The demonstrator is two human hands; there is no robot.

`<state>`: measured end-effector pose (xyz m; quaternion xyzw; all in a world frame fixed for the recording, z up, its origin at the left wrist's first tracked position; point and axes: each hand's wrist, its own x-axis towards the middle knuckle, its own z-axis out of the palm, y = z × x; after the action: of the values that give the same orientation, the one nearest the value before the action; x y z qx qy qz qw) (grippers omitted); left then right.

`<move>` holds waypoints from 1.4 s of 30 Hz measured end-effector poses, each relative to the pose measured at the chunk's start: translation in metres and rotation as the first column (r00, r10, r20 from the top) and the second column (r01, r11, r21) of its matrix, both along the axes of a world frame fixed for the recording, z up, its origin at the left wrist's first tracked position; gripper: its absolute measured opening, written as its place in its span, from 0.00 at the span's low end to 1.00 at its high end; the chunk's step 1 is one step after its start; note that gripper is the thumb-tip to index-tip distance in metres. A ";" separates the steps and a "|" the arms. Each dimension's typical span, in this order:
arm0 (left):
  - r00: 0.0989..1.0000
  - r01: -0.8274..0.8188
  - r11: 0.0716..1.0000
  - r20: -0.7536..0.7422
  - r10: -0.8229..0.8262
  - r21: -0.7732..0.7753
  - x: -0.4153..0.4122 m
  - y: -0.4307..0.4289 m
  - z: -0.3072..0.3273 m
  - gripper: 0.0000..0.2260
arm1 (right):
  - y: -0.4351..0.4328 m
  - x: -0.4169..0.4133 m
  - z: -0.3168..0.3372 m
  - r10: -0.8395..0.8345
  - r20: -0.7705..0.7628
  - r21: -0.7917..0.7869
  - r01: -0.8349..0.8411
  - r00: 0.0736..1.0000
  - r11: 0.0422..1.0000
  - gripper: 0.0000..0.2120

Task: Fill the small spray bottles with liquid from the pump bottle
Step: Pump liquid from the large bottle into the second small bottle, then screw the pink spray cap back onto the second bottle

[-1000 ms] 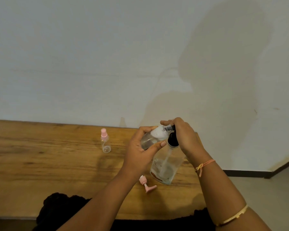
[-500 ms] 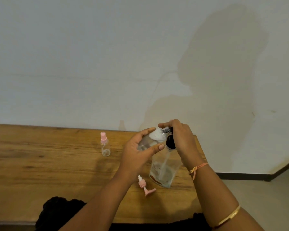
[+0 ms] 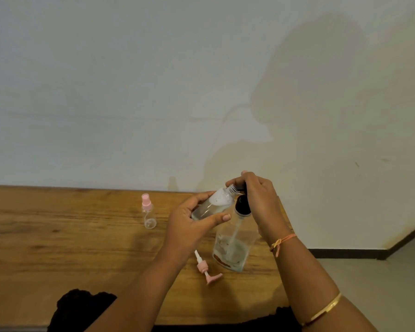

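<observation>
Left hand gripped open spray bottle, tilted, neck at spout of pump bottle; we judged it partly filled. Right hand curled over pump head. Pink sprayer lay beside pump bottle, not refitted. Second bottle, left of pump bottle, looked empty.

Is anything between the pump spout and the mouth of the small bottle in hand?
Nothing visible. The small bottle in the left hand is uncapped, its mouth at the spout of the pump bottle, under the right hand. A pink cap lies aside.
</observation>
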<state>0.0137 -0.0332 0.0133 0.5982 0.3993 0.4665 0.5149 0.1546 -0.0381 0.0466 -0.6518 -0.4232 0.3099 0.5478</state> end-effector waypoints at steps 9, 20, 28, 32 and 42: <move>0.998 -0.019 0.999 -0.053 0.021 0.044 -0.007 0.002 -0.004 0.24 | -0.001 -0.002 0.001 -0.018 -0.037 0.011 0.018 0.999 1.000 0.20; 0.995 -0.041 0.996 -0.090 0.048 0.076 -0.015 0.004 -0.005 0.20 | -0.003 -0.001 0.004 -0.044 -0.093 0.039 0.048 0.995 0.998 0.22; 0.988 -0.126 0.990 -0.083 0.131 0.062 -0.019 0.001 -0.004 0.13 | -0.030 -0.008 -0.001 -0.176 0.147 0.224 0.141 0.973 0.964 0.08; 0.976 -0.179 0.983 -0.118 0.183 0.044 -0.023 -0.004 -0.006 0.13 | -0.038 -0.017 -0.013 -0.292 0.415 0.325 0.159 0.862 0.932 0.12; 0.958 -0.244 0.966 -0.174 0.226 -0.090 -0.038 -0.008 -0.022 0.16 | -0.060 -0.062 -0.038 -0.310 0.784 0.423 -0.097 0.538 0.901 0.12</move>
<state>-0.0244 -0.0408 -0.0091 0.5530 0.5334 0.4513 0.4539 0.0925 -0.0981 0.0091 -0.6116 -0.6464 -0.1718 0.4227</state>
